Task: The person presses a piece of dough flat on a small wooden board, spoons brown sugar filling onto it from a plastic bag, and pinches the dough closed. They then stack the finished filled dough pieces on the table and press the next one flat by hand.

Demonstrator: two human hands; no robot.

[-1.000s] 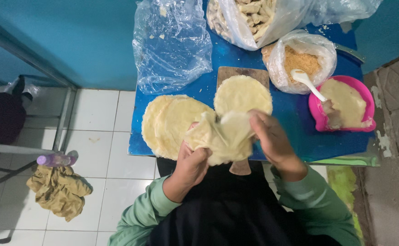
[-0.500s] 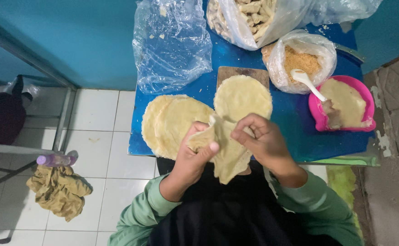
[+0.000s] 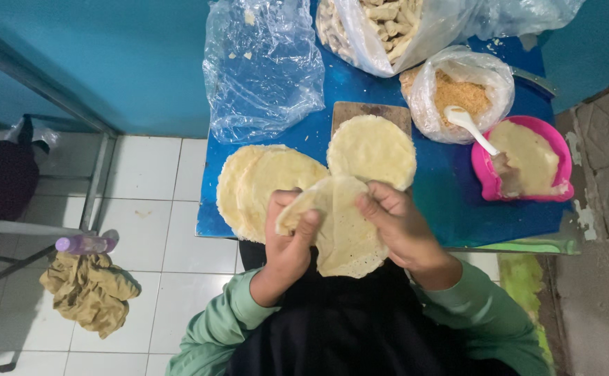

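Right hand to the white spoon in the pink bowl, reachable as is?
Probably not yet: the right hand is pinching the thin wrapper. Path to the spoon looks unobstructed.

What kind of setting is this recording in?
Probably a small home or stall food-prep corner. A low blue table on a white tiled floor holds a stack of thin wrappers, a bag of crumbs and a pink bowl of filling.

left hand (image 3: 288,240): raised near the body, fingers curled, thumb pinching | right hand (image 3: 398,226): just beside it, fingers bent, gripping | green-sleeved forearms angled inward
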